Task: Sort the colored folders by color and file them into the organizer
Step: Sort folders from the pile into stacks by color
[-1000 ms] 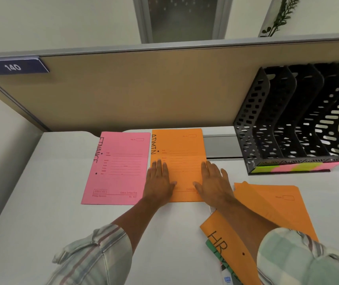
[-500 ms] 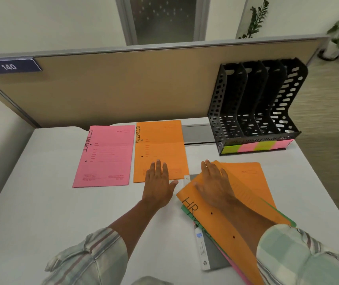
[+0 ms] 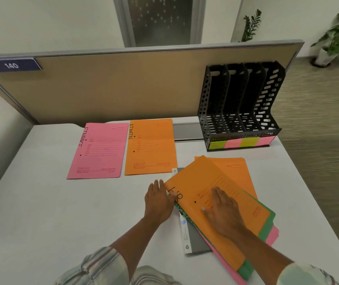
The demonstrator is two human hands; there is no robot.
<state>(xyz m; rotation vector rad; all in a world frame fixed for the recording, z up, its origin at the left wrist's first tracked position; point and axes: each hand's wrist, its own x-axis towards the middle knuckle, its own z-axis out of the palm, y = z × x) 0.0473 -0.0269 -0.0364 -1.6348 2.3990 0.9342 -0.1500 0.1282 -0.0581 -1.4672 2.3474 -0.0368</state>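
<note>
Left hand point(image 3: 159, 200) lies flat on the table, fingertips at the orange HR folder point(image 3: 197, 177)'s edge. Right hand point(image 3: 224, 210) presses open-palmed on it, atop the stack point(image 3: 267, 225). Looks light, floppy, slick: pinch that free left edge.

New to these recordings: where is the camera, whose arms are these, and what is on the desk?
There is no machine: a person works with bare hands, filmed by one camera on their head, looking down. On the white desk lie a pink paper folder marked FINANCE and an orange paper folder marked ADMIN, side by side. Nearer, an orange folder marked HR tops a fanned pile of folders. The right hand rests flat on it; the left hand lies flat at its left edge; neither grips anything. The black perforated four-slot organizer stands at the back right.
</note>
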